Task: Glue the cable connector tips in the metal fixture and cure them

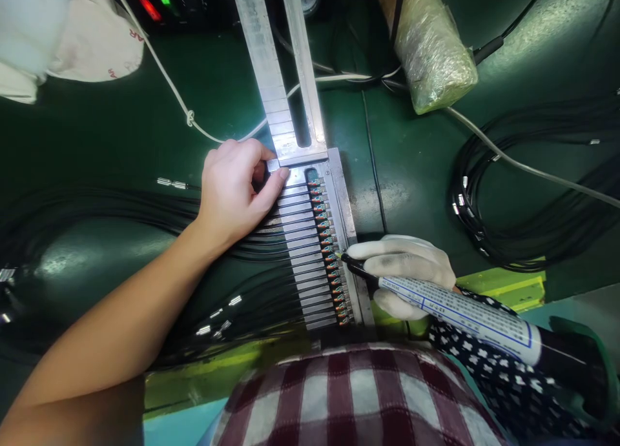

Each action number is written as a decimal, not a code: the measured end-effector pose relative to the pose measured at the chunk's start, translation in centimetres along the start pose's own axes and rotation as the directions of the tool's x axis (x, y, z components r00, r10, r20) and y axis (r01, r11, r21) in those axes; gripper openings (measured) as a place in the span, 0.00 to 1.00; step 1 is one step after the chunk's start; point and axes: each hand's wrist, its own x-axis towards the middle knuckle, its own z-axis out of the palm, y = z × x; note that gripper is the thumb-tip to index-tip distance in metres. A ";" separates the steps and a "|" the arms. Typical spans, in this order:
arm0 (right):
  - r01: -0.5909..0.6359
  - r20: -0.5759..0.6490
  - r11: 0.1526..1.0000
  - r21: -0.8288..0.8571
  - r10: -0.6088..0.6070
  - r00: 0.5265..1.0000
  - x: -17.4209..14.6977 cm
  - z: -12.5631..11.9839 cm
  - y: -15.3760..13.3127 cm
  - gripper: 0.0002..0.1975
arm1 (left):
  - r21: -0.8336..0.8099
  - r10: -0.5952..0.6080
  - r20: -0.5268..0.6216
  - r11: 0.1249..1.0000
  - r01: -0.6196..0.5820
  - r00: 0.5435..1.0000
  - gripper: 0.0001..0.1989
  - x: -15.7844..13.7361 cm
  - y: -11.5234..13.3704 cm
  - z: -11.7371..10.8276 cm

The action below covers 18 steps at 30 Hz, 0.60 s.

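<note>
A flat metal fixture carries a row of black cables laid side by side. Their ends meet small green circuit boards with orange-coloured wires and metal plugs. My left hand, bare, pinches the fixture's upper left corner between thumb and fingers. In my white-gloved right hand is a pen-shaped tool with a printed white label and black ends. Its narrow tip points left and reaches the middle of the row of boards; whether it touches one I cannot tell.
A slotted metal bar extends away from the fixture. Coiled black cables lie on the right, and more cables spread left. A plastic-wrapped roll, a white cord and a lit control box sit farther back.
</note>
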 end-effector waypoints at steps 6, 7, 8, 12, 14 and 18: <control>0.000 0.012 1.000 0.007 0.000 1.000 0.2 -0.1 0.1 0.11 | -0.006 0.010 -0.007 1.000 -0.010 1.000 0.07 0.0 0.0 0.0; -0.002 0.021 1.000 0.005 0.002 1.000 0.2 -0.1 0.1 0.11 | -0.007 0.011 -0.010 1.000 -0.011 1.000 0.07 0.0 0.0 0.0; -0.003 0.028 1.000 0.005 0.002 1.000 0.2 -0.1 0.1 0.10 | -0.007 0.012 -0.011 1.000 -0.012 1.000 0.07 0.0 0.0 0.0; 0.001 0.018 1.000 0.004 -0.001 1.000 0.4 -0.1 0.1 0.10 | -0.005 0.006 -0.005 1.000 -0.006 1.000 0.07 0.0 0.0 0.0; 0.006 0.010 1.000 0.002 -0.006 1.000 0.4 -0.1 0.1 0.11 | -0.001 -0.003 0.001 1.000 0.003 1.000 0.07 -0.1 0.0 0.0; 0.023 0.041 1.000 0.009 -0.023 0.999 0.5 -0.2 0.1 0.13 | 0.009 -0.019 0.016 1.000 0.019 1.000 0.06 -0.1 0.0 0.0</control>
